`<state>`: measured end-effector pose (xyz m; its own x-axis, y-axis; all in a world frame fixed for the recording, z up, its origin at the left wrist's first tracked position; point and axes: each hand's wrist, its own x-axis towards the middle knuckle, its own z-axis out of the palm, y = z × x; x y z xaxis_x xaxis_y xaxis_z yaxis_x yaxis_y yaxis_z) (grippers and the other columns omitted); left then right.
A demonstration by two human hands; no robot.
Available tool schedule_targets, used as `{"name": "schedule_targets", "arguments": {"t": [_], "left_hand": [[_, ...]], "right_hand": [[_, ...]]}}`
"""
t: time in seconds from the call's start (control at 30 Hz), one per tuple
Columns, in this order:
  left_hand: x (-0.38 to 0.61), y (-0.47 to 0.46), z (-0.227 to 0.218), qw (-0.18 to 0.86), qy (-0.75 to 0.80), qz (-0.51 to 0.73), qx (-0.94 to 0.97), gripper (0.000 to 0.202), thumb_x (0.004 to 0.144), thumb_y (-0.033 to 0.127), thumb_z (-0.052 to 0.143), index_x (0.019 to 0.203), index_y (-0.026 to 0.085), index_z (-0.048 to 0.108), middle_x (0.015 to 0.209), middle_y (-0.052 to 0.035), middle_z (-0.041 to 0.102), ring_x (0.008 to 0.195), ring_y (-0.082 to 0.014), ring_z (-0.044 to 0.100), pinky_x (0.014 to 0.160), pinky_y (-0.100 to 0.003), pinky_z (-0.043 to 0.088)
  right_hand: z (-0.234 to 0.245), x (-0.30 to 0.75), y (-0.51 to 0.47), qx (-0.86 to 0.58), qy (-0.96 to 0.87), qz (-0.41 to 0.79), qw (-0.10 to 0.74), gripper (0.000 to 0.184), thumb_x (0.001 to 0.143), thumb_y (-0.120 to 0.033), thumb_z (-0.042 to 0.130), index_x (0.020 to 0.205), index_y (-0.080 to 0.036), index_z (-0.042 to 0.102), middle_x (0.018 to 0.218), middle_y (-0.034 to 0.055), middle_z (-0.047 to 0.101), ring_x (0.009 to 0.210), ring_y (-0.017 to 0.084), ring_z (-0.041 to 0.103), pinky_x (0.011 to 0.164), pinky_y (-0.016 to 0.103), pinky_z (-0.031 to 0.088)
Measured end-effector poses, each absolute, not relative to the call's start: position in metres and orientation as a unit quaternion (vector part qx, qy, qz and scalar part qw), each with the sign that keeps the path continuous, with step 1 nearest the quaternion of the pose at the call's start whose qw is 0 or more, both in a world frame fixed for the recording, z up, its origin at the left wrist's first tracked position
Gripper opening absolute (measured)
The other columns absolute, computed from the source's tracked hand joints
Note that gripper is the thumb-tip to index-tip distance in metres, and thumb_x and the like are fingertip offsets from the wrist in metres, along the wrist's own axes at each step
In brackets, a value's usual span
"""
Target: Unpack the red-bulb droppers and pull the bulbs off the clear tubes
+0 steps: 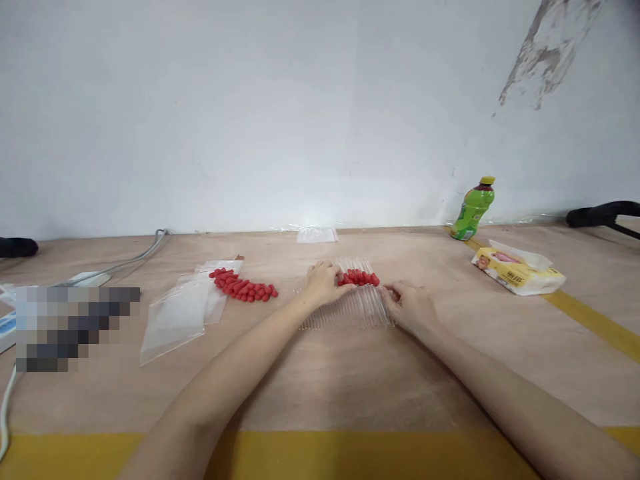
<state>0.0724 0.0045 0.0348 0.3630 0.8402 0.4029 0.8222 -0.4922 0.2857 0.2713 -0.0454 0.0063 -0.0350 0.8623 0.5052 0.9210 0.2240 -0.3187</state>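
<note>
A row of thin clear tubes (345,309) lies side by side on the brown surface, with several red bulb-like pieces (359,277) across its middle. My left hand (324,283) is closed at the row's left side, its thumb reaching along the red pieces. At the right end, my right hand (407,303) has curled fingers pressed to the edge of the tubes. Fingertips of both hands are partly hidden. Further left, a loose band of similar red pieces (245,289) rests partly on flat clear plastic bags (177,310).
A green bottle (473,210) with a yellow cap stands by the wall. Nearer on the right is a yellow tissue pack (520,272). A small clear bag (317,235) lies by the wall. Grey cable (145,253) and a blurred dark object (80,327) are at left.
</note>
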Motion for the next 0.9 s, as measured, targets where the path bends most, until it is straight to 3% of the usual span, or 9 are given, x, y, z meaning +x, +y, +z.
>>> {"name": "schedule_targets", "arguments": {"t": [0.23, 0.5, 0.63, 0.77, 0.9], "left_hand": [[0.082, 0.011, 0.03, 0.024, 0.522, 0.276, 0.807, 0.021, 0.07, 0.035, 0.061, 0.059, 0.017, 0.059, 0.074, -0.0059, 0.057, 0.084, -0.0226, 0.053, 0.079, -0.037, 0.039], [0.056, 0.001, 0.032, 0.026, 0.546, 0.352, 0.759, 0.022, 0.077, 0.032, 0.053, 0.067, 0.015, 0.062, 0.076, -0.0068, 0.057, 0.082, -0.0197, 0.054, 0.075, -0.033, 0.043], [0.024, -0.022, 0.031, 0.049, 0.531, 0.388, 0.752, 0.021, 0.079, 0.033, 0.052, 0.074, 0.016, 0.063, 0.077, -0.0046, 0.055, 0.077, -0.0166, 0.054, 0.066, -0.028, 0.044], [-0.011, -0.053, 0.023, 0.053, 0.468, 0.404, 0.784, 0.018, 0.08, 0.032, 0.053, 0.081, 0.017, 0.063, 0.075, -0.0026, 0.053, 0.071, -0.0146, 0.052, 0.061, -0.027, 0.042], [-0.027, -0.076, 0.013, 0.061, 0.397, 0.381, 0.832, 0.013, 0.081, 0.026, 0.054, 0.087, 0.018, 0.062, 0.081, -0.0033, 0.053, 0.077, -0.0145, 0.051, 0.069, -0.029, 0.042]], "right_hand": [[0.008, 0.27, -0.047, -0.61, -0.723, -0.053, 0.32, 0.032, 0.084, -0.04, 0.04, 0.083, -0.022, 0.067, 0.069, 0.0011, 0.065, 0.064, 0.014, 0.058, 0.065, 0.028, 0.03], [0.006, 0.269, -0.047, -0.608, -0.72, -0.048, 0.332, 0.028, 0.084, -0.037, 0.042, 0.082, -0.022, 0.066, 0.065, -0.0004, 0.063, 0.06, 0.014, 0.056, 0.066, 0.029, 0.03], [0.003, 0.267, -0.046, -0.567, -0.725, -0.069, 0.384, 0.026, 0.083, -0.034, 0.044, 0.083, -0.019, 0.066, 0.068, 0.0023, 0.061, 0.066, 0.015, 0.057, 0.067, 0.03, 0.034], [0.005, 0.26, -0.049, -0.453, -0.753, -0.083, 0.469, 0.029, 0.082, -0.032, 0.047, 0.101, -0.015, 0.061, 0.09, 0.0091, 0.062, 0.085, 0.019, 0.057, 0.076, 0.032, 0.041], [0.012, 0.244, -0.06, -0.337, -0.841, -0.086, 0.413, 0.043, 0.082, -0.034, 0.05, 0.12, -0.016, 0.048, 0.119, 0.0114, 0.053, 0.11, 0.022, 0.047, 0.092, 0.039, 0.037]]}}
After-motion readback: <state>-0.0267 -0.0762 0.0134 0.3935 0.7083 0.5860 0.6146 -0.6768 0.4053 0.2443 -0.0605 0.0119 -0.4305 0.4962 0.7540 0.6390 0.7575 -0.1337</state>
